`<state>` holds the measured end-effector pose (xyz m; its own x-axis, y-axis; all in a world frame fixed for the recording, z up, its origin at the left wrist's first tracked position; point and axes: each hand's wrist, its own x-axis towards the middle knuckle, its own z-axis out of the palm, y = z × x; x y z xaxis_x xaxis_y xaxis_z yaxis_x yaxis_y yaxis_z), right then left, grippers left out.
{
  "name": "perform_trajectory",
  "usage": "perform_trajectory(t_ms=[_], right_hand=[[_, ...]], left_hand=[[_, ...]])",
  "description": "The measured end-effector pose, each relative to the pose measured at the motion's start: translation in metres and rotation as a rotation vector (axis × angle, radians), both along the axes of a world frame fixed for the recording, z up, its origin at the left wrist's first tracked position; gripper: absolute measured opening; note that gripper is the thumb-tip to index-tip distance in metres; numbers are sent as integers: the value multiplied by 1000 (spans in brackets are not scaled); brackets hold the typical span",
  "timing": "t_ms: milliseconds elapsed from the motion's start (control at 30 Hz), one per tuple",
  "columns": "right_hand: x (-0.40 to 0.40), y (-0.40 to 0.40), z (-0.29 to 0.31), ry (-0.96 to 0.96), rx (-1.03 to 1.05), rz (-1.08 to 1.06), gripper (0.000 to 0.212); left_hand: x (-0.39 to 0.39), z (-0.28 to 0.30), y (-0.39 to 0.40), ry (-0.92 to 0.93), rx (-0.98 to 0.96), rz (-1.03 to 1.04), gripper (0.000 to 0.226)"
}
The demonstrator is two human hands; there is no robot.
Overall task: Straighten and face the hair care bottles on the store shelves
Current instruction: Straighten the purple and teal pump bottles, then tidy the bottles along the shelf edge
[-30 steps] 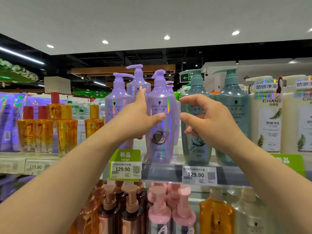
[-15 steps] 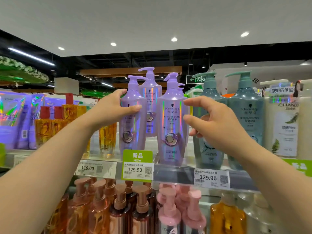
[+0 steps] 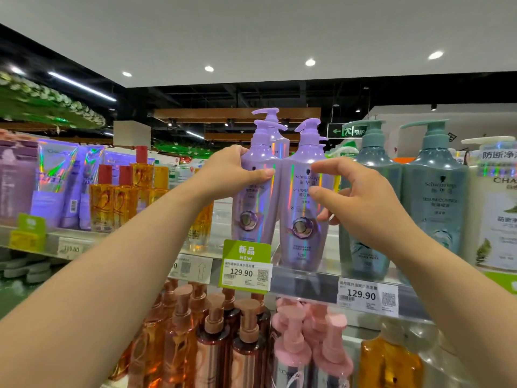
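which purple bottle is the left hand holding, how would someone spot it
On the upper shelf, find the green NEW price tag. Directly above it stands a lilac pump bottle, the left hand gripping its shoulder. Its twin to the right has its logo uncovered.

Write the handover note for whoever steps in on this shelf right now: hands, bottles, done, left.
Left hand grips the left purple pump bottle at its shoulder.
Right hand is at the right purple pump bottle, fingers curled near its side; grip not certain.
Both stand at the shelf edge, labels forward, another purple bottle behind.
Left: square the pair, then check the teal bottles.
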<state>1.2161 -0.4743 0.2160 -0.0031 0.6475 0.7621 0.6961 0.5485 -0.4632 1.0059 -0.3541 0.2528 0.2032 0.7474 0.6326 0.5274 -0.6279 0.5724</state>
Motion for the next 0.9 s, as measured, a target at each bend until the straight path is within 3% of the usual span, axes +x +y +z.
perform_trajectory(t_ms=[233,400,533,667,900], right_hand=[[0,0,-2,-10,-6,8,33],[1,-1,-12,-5,-17,50,31],[-12,3,-25,9,-52,95,29],[-44,14,-23,-25,-78,138,25],[-127,42,-16,-37,-66,195,24]], left_hand=[[4,-5,-5,21,36,56,63],[-6,-12,-18,133,153,209,88],[-38,-20,-35,19,250,264,67],[-77,-24,-36,70,293,337,43],[-162,-27,-5,14,364,403,30]])
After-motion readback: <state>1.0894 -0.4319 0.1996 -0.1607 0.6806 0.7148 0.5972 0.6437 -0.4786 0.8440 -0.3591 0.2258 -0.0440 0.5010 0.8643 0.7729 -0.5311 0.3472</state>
